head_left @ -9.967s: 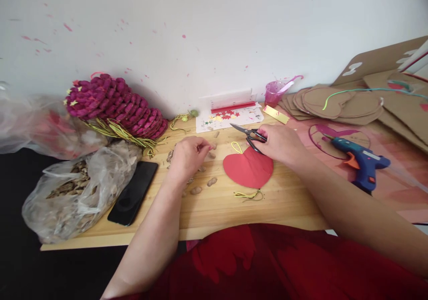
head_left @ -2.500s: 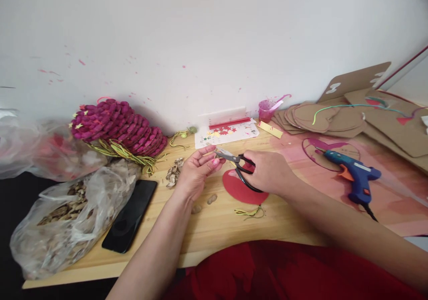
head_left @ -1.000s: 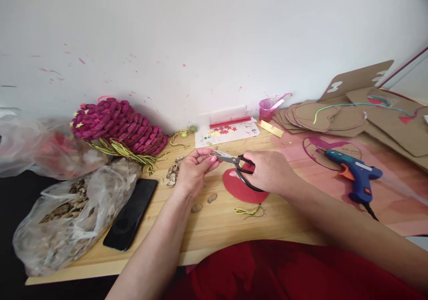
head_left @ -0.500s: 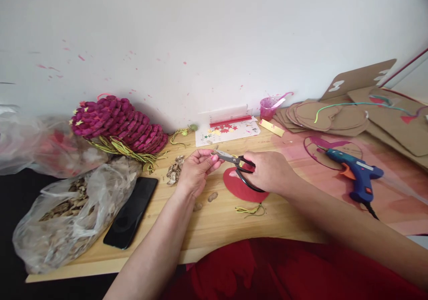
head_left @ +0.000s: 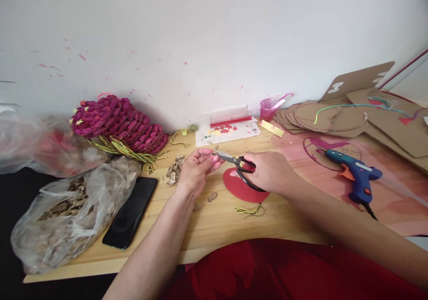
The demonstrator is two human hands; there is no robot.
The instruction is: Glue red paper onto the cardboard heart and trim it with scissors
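Note:
My right hand (head_left: 269, 171) is closed round the handles of black scissors (head_left: 246, 182), whose blades point left. At the blade tips my left hand (head_left: 199, 168) pinches something too small to make out. Beneath the scissors lies a red heart-shaped piece (head_left: 245, 191) on the wooden table. Yellow-green threads (head_left: 250, 210) rest just in front of it. Left of the heart is a brown shell piece (head_left: 212, 196), and a small pile of shell pieces (head_left: 174, 170) sits beside my left hand.
A phone (head_left: 131, 213) and a plastic bag (head_left: 72, 226) of brown pieces lie left, a magenta stack (head_left: 117, 122) behind. A blue glue gun (head_left: 357, 173) and cardboard shapes (head_left: 317, 117) are right. Small stars on white paper (head_left: 200, 140) and a pink cup (head_left: 267, 109) stand behind.

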